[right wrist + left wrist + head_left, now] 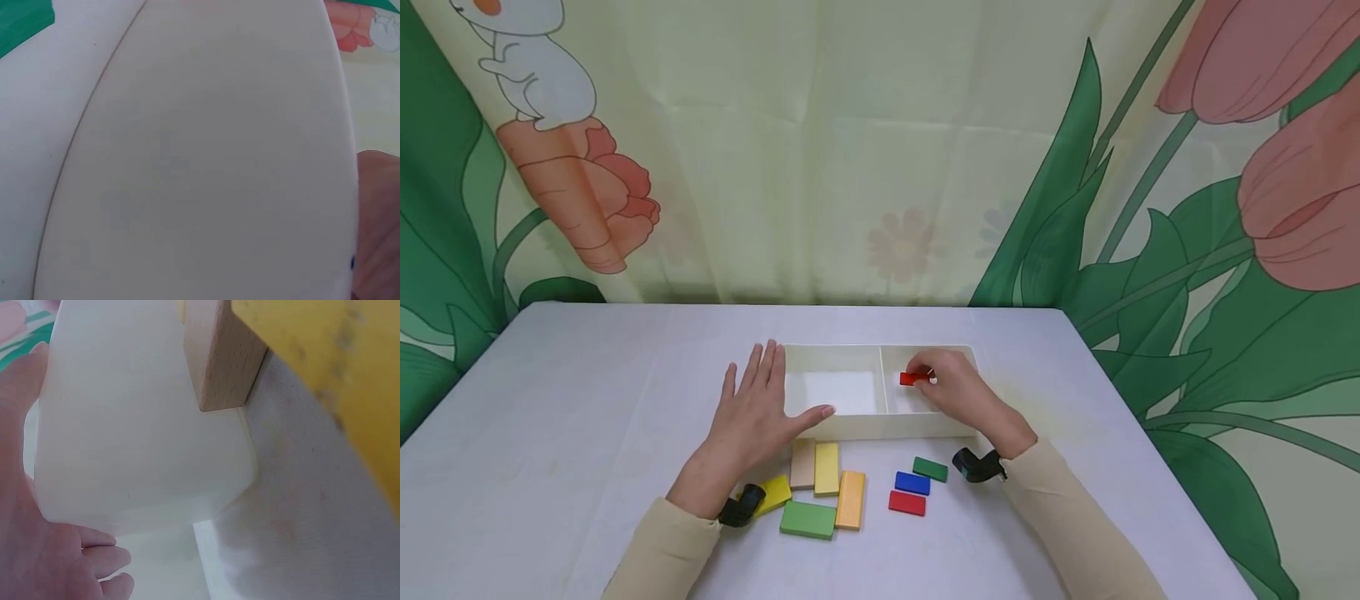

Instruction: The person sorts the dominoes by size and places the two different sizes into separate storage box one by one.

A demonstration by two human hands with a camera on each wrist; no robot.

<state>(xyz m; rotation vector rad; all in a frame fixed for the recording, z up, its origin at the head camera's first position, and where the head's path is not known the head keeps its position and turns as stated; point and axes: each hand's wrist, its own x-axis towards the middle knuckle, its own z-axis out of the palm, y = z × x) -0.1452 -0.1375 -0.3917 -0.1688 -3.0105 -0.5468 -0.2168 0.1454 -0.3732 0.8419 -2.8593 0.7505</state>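
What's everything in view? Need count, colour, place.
Curtain: 1, pale with green and pink prints, behind table
Table: 1, white, under the box
Box: 1, white, two compartments, mid-table
Held block: 1, red, at box's right compartment
Small green block: 1, green, near side of box
Small blue block: 1, blue, beside it
Small red block: 1, red, nearest of these three
Wooden block: 1, tan, near box front
Yellow blocks: 2, yellow, either side of wooden block
Orange block: 1, orange, beside large green block
Large green block: 1, light green, front
Wrist cameras: 2, black, at wrists
Sleeves: 2, beige, forearms
Left hand: 1, bare, box's left end
Right hand: 1, bare, pinching held block
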